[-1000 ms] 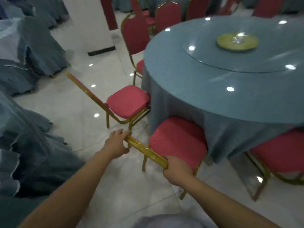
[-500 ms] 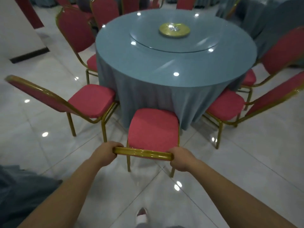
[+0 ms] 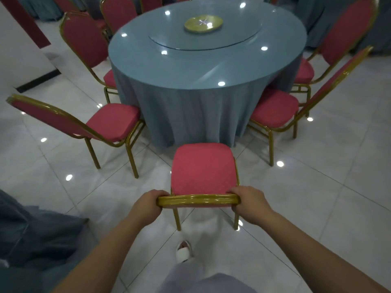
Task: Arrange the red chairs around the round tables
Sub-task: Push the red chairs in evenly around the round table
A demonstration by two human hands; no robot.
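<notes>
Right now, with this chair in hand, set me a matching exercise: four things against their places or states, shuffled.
1 held chair
2 yellow disc
3 white shoe
4 side chair

A on the floor tiles behind the held chair
B on the glass turntable
C top rail gripped by left hand and right hand
D standing free, left of the tablecloth

Pairs: 1-C, 2-B, 3-A, 4-D

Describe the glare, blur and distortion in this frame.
Head view: bright glare spots dot the glossy table and floor; wide-angle distortion splays the left chair and right chair outward; the held chair, left hand and right hand look sharp, the far edges dim and soft.
</notes>
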